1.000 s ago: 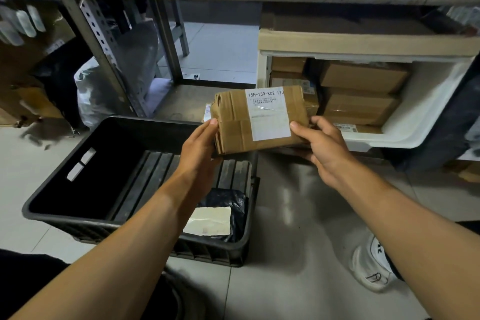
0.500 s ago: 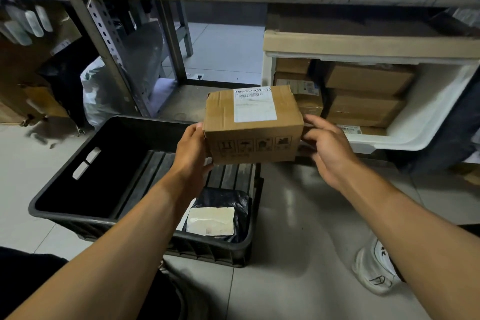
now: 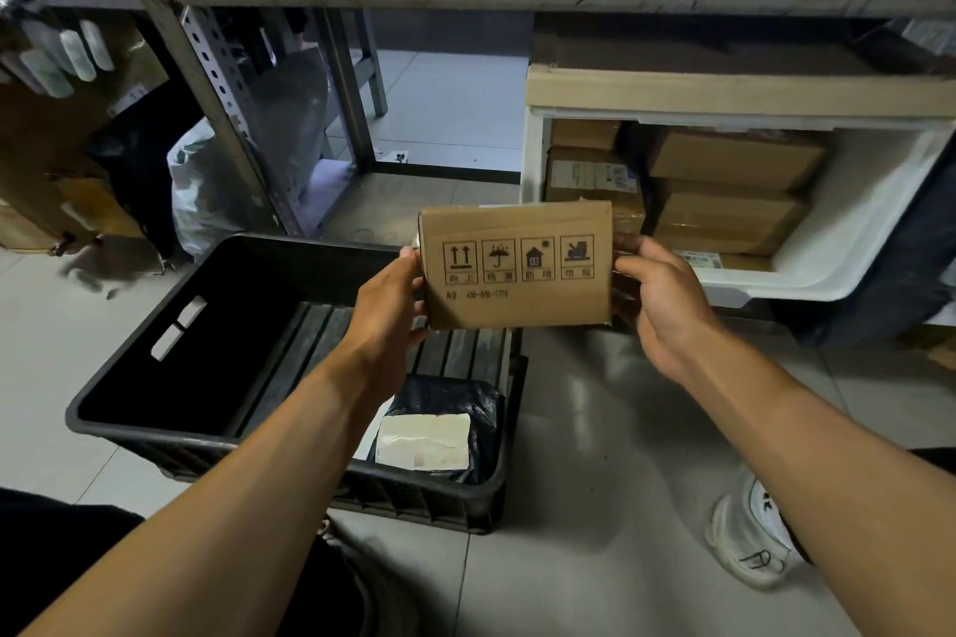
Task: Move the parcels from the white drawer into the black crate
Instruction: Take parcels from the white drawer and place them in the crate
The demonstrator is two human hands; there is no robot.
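I hold a brown cardboard parcel in the air between both hands, its face with four printed handling symbols turned to me. My left hand grips its left edge and my right hand grips its right edge. It hangs over the far right corner of the black crate, which sits on the floor at the left. Inside the crate lies a black bag parcel with a pale label. The white drawer stands open at the right with several brown parcels stacked in it.
A metal shelf rack stands behind the crate, its shelf overhead. Grey and black bags lean at the left behind the crate. My white shoe rests on the tiled floor at the lower right.
The parcel has been tipped toward me: the white shipping label on top has rolled out of sight and the side with the symbols now faces me. Both hands have dropped slightly.
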